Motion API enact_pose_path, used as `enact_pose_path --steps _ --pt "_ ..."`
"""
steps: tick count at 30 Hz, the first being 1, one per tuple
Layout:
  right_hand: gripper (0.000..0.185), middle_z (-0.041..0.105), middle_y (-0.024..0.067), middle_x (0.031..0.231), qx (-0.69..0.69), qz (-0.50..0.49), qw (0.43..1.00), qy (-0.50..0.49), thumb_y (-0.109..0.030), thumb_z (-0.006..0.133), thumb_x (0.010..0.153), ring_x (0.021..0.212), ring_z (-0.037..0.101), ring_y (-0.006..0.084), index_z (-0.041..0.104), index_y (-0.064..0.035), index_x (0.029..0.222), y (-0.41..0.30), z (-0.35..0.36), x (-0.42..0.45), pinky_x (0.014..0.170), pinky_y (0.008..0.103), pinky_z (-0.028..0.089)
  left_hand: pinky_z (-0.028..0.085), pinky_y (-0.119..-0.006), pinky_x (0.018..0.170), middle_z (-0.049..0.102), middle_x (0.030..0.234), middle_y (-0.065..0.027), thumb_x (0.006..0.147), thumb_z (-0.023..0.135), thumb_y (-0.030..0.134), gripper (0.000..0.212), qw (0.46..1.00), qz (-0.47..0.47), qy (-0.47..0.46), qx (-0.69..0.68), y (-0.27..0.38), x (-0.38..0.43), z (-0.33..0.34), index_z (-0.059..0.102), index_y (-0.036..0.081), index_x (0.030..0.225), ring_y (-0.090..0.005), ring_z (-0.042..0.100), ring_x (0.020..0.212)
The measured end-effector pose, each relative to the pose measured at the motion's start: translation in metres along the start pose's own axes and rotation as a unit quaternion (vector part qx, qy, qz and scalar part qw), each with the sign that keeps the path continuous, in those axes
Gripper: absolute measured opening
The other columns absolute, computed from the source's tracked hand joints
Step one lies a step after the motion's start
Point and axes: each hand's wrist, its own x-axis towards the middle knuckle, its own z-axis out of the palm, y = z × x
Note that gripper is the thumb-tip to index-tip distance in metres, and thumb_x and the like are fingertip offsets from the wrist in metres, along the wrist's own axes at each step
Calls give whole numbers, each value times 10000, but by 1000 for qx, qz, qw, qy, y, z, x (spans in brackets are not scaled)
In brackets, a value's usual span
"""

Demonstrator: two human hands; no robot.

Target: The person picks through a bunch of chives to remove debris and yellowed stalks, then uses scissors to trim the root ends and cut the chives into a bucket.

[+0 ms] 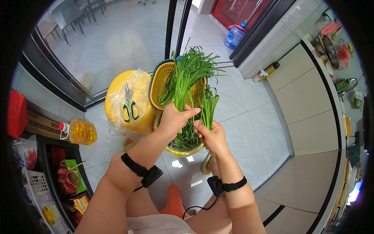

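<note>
My left hand (172, 118) grips a bunch of green garlic chives (181, 90), leaves pointing away from me. In my right hand (214, 137) is a smaller bunch of chives (208, 106), with thumb and fingertips pinched near the left bunch's lower ends. Beyond both hands, more long chives (198, 63) lie across a yellow perforated basket (160, 76) set in a dark teal basin. Below the hands stands a container lined with a yellow plastic bag (182, 152), holding loose green leaves (184, 142). My hands partly cover the leaves and the basket's near side.
Scissors (128, 106) rest on clear plastic over a yellow stool (112, 93) at the left. An oil jug (83, 131) stands on the tiled floor beside a shelf rack (41, 181). Cabinets (304, 96) line the right. A blue water bottle (234, 37) stands near the door.
</note>
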Motion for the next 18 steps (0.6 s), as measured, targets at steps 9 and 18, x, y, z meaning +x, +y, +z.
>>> enact_pose_path --steps 9,18 --pt "115 499 -37 627 21 -10 1000 -2 -173 626 871 467 377 26 604 -75 816 4 -1 2 406 172 268 286 -213 395 495 570 25 769 724 99 194 1000 -21 -21 -6 0 0 -1 542 57 715 -45 385 430" --pt "121 541 -41 635 -6 -28 1000 5 -161 640 858 521 449 31 615 -54 807 1 3 0 454 189 335 423 -221 511 574 698 -28 751 725 41 188 1000 5 -20 3 6 -5 3 537 36 758 -83 532 577"
